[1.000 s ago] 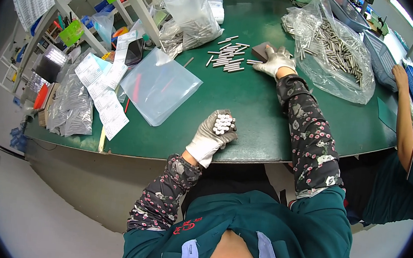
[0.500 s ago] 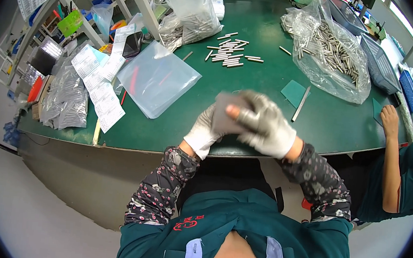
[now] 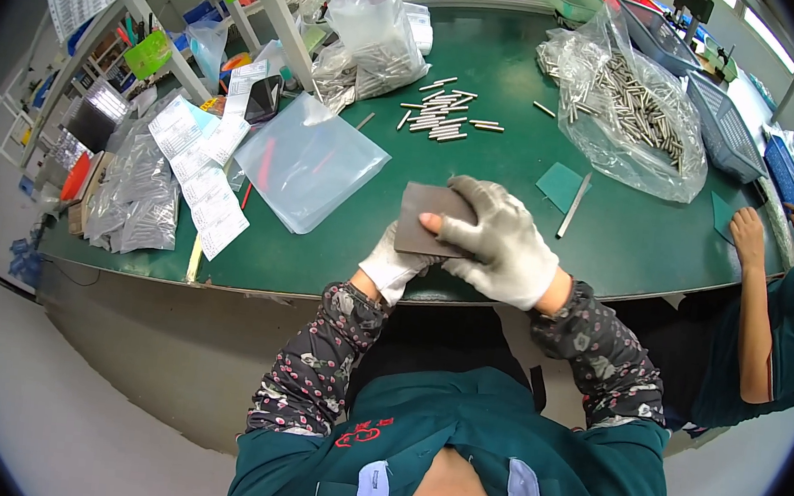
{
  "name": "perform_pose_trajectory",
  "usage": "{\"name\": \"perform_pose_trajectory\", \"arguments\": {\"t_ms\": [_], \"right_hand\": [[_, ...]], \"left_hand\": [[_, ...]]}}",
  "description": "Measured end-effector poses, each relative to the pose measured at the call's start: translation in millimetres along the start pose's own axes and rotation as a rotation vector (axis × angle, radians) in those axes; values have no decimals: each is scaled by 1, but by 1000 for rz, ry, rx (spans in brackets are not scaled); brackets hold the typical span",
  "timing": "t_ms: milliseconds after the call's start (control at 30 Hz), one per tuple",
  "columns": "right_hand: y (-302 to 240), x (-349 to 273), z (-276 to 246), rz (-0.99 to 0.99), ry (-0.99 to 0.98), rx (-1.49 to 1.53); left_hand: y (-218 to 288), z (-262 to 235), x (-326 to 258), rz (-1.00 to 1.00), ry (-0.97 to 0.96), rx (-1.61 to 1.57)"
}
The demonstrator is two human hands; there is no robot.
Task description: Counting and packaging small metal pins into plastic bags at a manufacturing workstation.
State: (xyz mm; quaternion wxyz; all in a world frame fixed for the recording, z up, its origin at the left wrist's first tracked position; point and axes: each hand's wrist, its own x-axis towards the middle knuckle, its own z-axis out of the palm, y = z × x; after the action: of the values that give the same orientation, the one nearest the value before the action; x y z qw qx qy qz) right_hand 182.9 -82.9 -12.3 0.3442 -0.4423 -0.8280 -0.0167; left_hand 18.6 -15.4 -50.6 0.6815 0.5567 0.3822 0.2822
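In the head view, the right hand (image 3: pixel 504 244) holds a flat grey block (image 3: pixel 424 200), its bare thumb tip lying across the upper face. The left hand (image 3: pixel 391 267) is tucked under the block's near left side; its fingers are hidden, so I cannot tell whether they are closed or what they hold. Both hands are over the near edge of the green table (image 3: pixel 491 166).

Beyond the hands lies a loose pile of rods (image 3: pixel 438 118). Just right of the right hand are a metal strip (image 3: pixel 574 206) and a green sheet (image 3: pixel 558 183); farther out on that side is a clear bag (image 3: pixel 657 182) of rods. A clear pouch (image 3: pixel 313 178) lies left beyond the left hand.

The block could slip if the right thumb's pressure eased or the left hand's support gave way. With the hands so near the edge, anything dropped might miss the table. A rightward swing of the right hand could knock the strip, which lies close by.
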Motion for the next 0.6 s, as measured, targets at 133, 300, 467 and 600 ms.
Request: {"name": "perform_pose_trajectory", "arguments": {"t_ms": [133,300,467,600], "right_hand": [[43,0,-7,586,129,-337],[10,0,14,222,54,47],[59,-19,28,440,89,-540],[22,8,10,394,170,-263]], "left_hand": [[-8,0,4,70,-70,2],[-5,-4,0,42,29,153],[-10,3,3,82,-15,-2],[-9,-2,0,48,-3,32]]}}
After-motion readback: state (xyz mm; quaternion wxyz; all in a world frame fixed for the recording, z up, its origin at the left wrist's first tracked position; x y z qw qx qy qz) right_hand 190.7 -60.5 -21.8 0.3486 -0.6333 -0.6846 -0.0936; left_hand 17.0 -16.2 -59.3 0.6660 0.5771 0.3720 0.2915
